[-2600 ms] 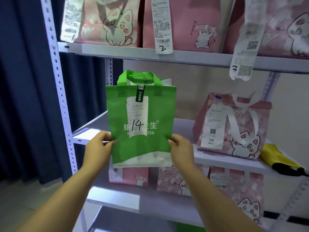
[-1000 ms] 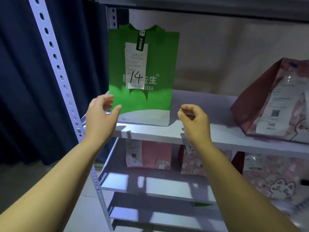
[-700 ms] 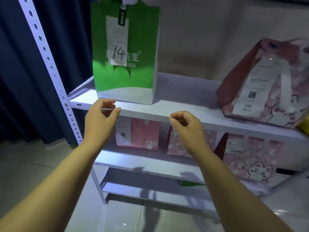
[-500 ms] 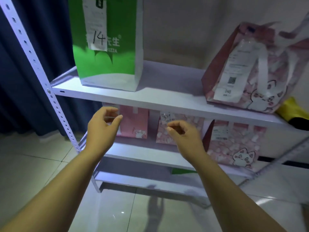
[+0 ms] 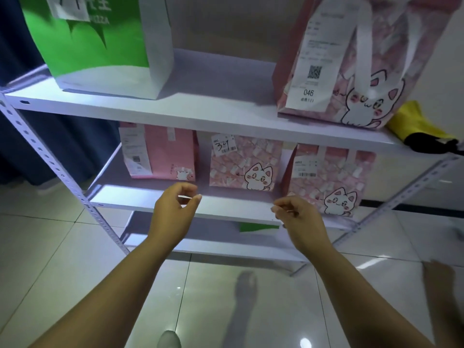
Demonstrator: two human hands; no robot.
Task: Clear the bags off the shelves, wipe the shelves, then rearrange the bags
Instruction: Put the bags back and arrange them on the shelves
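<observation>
left hand (image 5: 173,212) and right hand (image 5: 298,219) hover apart in front of the lower shelf (image 5: 125,200) – both empty, fingers loosely curled, thumbs near the fingertips, gripping nothing. the green bag (image 5: 100,46) stands upright at the left end of the upper shelf (image 5: 200,116), long axis vertical, printed face and white label turned toward the viewer, its top cut off by the frame. a pink cat bag (image 5: 351,71) stands at the right of the same shelf, well apart from it. a couple of seconds earlier both hands held the green bag by its lower edges in front of the shelves – now it rests on the shelf and the hands have dropped below it.
</observation>
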